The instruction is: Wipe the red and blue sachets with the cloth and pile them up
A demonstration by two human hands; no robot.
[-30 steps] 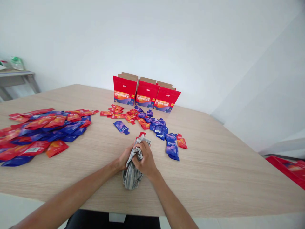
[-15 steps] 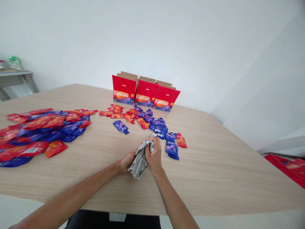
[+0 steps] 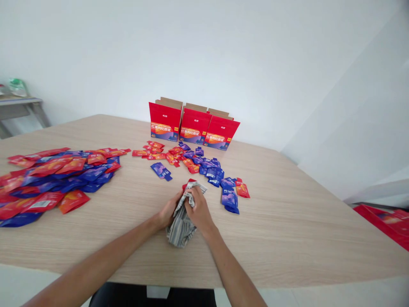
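My left hand (image 3: 168, 213) and my right hand (image 3: 198, 209) are both closed round a crumpled grey striped cloth (image 3: 179, 226) near the table's front middle. A red sachet (image 3: 188, 184) peeks out just beyond the cloth and my fingers; whether it is held I cannot tell. Blue sachets (image 3: 230, 199) lie right of my right hand. More red and blue sachets (image 3: 194, 161) are scattered farther back.
A large heap of red and blue sachets (image 3: 54, 177) covers the left of the wooden table (image 3: 287, 230). Three open red boxes (image 3: 193, 126) stand at the far edge. A red box (image 3: 385, 219) lies low at the right, off the table.
Half a second ago my right hand had pushed the cloth out to the right toward the blue sachets; it has drawn back to the left, and the red sachet shows again.
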